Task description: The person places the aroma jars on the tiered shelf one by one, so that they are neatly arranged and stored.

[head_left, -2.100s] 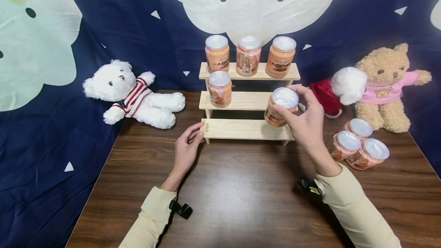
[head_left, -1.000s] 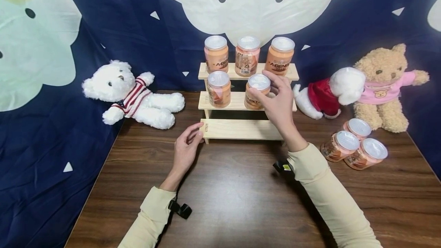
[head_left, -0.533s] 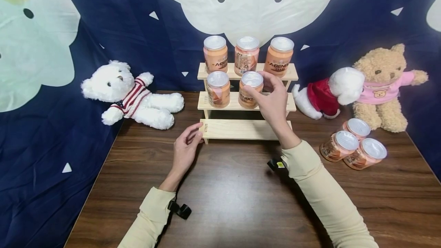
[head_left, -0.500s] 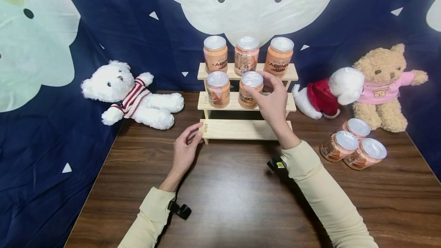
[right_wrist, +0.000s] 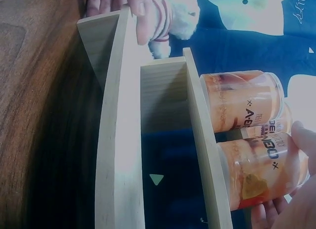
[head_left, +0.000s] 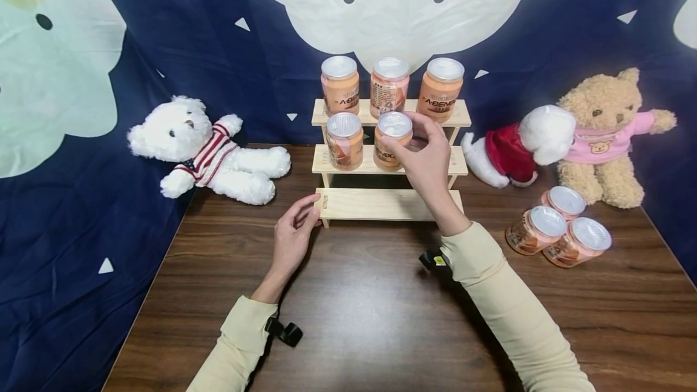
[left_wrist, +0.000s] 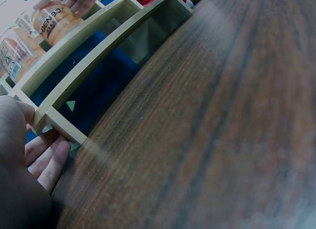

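My right hand (head_left: 430, 159) grips an orange jar (head_left: 389, 153) with a clear ribbed lid, thumb on its near side and fingers round the back. That jar (right_wrist: 266, 172) stands upright on the middle step of a three-step wooden display rack (head_left: 376, 204). A similar jar (head_left: 345, 149) is just left of it, with a narrow gap between. Along the top step stand three more jars, among them the middle jar (head_left: 389, 86). My left hand (head_left: 292, 236) holds the left end of the lowest step; in the left wrist view, its fingers (left_wrist: 47, 157) curl behind the end panel.
Three more jars cluster on the brown table (head_left: 359, 319) at the right, one jar (head_left: 578, 244) nearest the front. Behind them are a tan teddy bear (head_left: 604, 132) and a white plush in red (head_left: 512, 150). A white bear (head_left: 212, 150) lies left of the rack.
My right hand has carried the jar left from above the rack's right end onto the middle step, then slid it slightly closer to its neighbour. My left hand has stayed at the rack's end.
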`<action>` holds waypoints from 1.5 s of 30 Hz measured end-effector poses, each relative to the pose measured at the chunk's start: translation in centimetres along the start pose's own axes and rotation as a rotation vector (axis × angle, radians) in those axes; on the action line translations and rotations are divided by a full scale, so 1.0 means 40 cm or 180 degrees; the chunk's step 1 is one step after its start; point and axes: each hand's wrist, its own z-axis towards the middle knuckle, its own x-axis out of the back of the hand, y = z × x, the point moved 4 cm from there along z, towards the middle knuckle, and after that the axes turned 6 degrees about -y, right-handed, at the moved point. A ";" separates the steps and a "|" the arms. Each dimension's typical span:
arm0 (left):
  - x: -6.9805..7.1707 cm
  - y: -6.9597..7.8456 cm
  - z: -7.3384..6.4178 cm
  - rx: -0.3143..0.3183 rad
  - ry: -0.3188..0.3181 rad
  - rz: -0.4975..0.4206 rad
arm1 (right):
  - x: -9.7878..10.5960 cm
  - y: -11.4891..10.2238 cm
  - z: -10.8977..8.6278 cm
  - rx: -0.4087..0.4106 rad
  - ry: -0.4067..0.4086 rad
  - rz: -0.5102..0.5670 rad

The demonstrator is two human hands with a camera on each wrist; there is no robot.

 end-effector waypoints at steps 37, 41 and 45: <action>-0.003 0.003 0.001 -0.0071 -0.0008 -0.0004 | 0.127 -0.055 -0.115 0.0543 0.0169 -0.0178; -0.003 0.002 0.001 -0.0060 -0.0003 -0.0008 | 0.150 -0.061 -0.135 0.0521 0.0190 -0.0033; -0.003 0.000 0.001 -0.0045 -0.0002 -0.0011 | 0.174 -0.070 -0.155 0.0563 0.0192 0.0010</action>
